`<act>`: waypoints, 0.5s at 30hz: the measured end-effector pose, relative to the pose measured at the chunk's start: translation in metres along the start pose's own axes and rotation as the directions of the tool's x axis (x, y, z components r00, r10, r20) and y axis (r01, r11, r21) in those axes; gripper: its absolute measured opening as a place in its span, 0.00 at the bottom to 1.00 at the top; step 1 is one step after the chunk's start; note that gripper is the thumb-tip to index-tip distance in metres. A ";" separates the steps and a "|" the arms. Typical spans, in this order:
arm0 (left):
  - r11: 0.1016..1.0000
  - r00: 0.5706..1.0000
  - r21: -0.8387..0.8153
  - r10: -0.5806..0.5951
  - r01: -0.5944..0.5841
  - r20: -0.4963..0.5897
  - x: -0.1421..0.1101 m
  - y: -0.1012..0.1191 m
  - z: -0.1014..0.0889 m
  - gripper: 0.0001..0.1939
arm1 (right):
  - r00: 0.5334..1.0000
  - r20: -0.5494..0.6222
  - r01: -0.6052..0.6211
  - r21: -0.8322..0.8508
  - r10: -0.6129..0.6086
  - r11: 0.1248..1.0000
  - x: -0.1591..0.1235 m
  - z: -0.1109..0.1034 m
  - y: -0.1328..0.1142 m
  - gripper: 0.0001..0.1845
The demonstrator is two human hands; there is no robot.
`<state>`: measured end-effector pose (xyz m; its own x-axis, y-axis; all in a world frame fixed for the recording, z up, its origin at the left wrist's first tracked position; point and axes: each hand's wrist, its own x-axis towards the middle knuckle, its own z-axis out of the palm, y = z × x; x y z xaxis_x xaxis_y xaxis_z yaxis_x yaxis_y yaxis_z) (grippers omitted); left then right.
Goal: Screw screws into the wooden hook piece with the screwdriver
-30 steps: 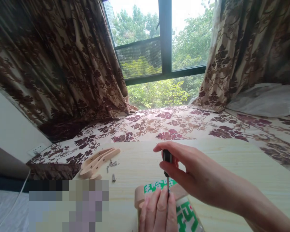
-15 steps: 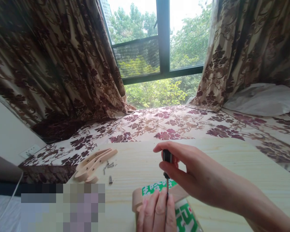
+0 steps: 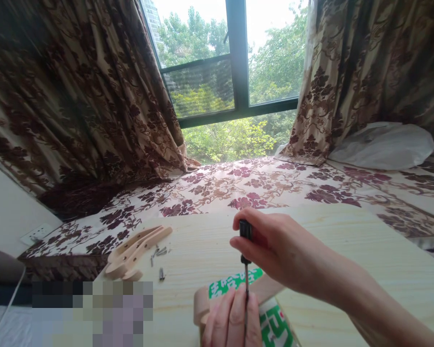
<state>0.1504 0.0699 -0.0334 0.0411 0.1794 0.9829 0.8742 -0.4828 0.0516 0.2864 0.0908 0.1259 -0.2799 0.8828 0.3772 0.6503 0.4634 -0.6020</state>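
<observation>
My right hand (image 3: 275, 246) is closed around the black handle of a screwdriver (image 3: 245, 232), which stands upright with its shaft pointing down. My left hand (image 3: 231, 318) presses down on a curved wooden piece (image 3: 271, 287), its fingers on both sides of the lower shaft. The screwdriver's tip, and whatever it meets, is hidden among these fingers. Under the wood lies a green-and-white printed package (image 3: 277, 327), partly covered by the left hand. Several metal screws (image 3: 161, 273) lie to the left, beside a group of curved wooden parts (image 3: 141, 248) with drilled holes.
The pale wooden tabletop (image 3: 329, 241) stands against a ledge covered with floral cloth (image 3: 246, 185). Patterned curtains (image 3: 94, 96) frame the window, and a white plastic bag (image 3: 383, 144) rests at the right. A wall socket (image 3: 35, 233) is at the left.
The whole view has shifted slightly. My right hand has turned a little on the screwdriver's handle, with its fingers curled closer; my left hand keeps its place on the wood.
</observation>
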 end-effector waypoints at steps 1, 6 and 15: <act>1.000 1.000 0.002 -0.001 0.001 -0.001 0.001 0.000 0.000 0.16 | 1.000 -0.001 -0.010 0.001 0.010 1.000 0.000 0.000 0.000 0.07; 1.000 1.000 0.001 -0.009 0.009 0.025 0.001 0.000 -0.001 0.15 | 0.999 0.032 0.014 -0.018 -0.014 1.000 -0.002 -0.006 -0.008 0.11; 0.999 0.995 -0.020 -0.028 0.030 0.091 0.003 0.001 -0.007 0.15 | 1.000 -0.008 0.022 -0.055 -0.023 0.998 0.002 0.001 -0.013 0.16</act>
<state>0.1479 0.0639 -0.0296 0.0602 0.2700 0.9610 0.8653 -0.4941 0.0846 0.2767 0.0868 0.1335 -0.2886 0.8714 0.3966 0.6818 0.4779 -0.5538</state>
